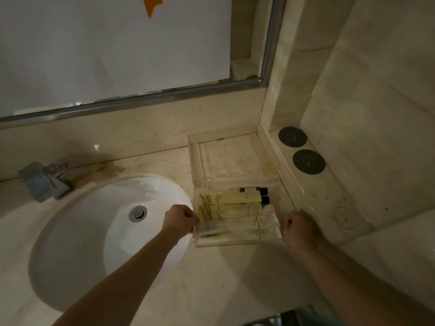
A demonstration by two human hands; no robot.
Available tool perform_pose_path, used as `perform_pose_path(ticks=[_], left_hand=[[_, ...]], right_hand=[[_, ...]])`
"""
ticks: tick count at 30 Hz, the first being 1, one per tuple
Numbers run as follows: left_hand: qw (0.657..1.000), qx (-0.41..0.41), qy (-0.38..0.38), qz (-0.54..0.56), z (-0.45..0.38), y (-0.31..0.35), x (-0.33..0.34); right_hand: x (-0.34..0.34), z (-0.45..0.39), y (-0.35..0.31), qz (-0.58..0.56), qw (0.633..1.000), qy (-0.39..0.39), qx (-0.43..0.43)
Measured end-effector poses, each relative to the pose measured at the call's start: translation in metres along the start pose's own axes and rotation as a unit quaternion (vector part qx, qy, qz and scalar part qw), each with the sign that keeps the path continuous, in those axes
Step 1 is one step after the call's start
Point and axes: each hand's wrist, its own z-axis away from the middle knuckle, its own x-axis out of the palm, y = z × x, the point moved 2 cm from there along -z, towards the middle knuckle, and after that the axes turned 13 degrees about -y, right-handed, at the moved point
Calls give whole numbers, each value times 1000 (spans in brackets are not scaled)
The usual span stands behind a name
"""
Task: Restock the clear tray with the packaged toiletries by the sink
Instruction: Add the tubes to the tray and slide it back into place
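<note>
Down at the counter, at three o'clock from the sink (77, 231), both hands grip the clear tray (237, 242) of tubes (230, 198), left hand (180, 220) pinching its left end, right hand (297, 228) clenched on its right.

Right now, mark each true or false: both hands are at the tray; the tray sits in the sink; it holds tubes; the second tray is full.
1. Left hand and right hand are at the ends of the tray. True.
2. The tray sits in the sink. False: it is on the counter, right of the sink.
3. It holds tubes. True.
4. The second tray is full. False: it looks empty.
</note>
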Motion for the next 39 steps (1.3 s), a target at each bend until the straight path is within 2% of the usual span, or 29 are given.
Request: perform_pose_path(ticks=[18,32,39], left_hand=[[998,-7,26,55,-14,6,11],[999,6,38,-27,-23,25,9],[998,7,65,-18,-21,20,4]], right_hand=[[-4,-31,-18,-66,994,80,34],[-1,-39,-17,-109,988,86,64],[1,-41,-26,-127,986,94,49]])
